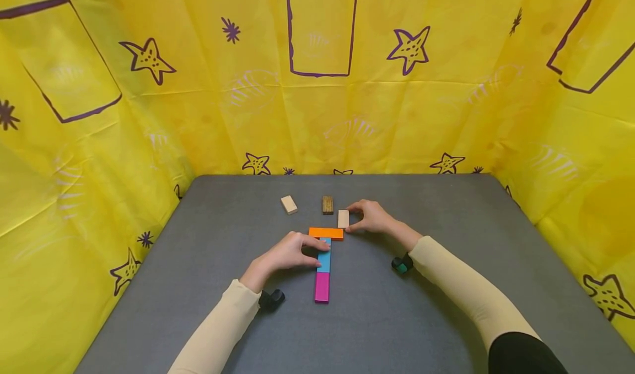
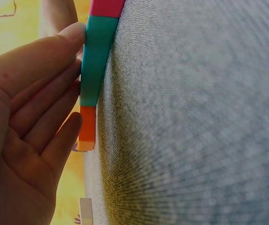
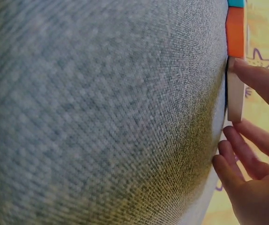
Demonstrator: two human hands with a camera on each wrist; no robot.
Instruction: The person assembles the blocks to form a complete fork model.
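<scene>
A blue block (image 1: 324, 255) lies between an orange block (image 1: 326, 233) set crosswise at its far end and a magenta block (image 1: 322, 287) at its near end. My left hand (image 1: 290, 253) rests its thumb and fingertips on the blue block, with the fingers fairly straight. In the left wrist view the thumb tip meets the upper face of this block (image 2: 97, 61). My right hand (image 1: 372, 217) pinches a pale wooden block (image 1: 343, 218) between thumb and index finger. That block stands against the orange one's right far side; its remaining fingers spread loosely in the right wrist view.
Another pale wooden block (image 1: 289, 205) lies at the far left, and a brown wooden block (image 1: 328, 205) sits just left of the pinched one. All are on a grey table (image 1: 238, 203). A yellow patterned cloth (image 1: 322, 115) hangs behind and beside it.
</scene>
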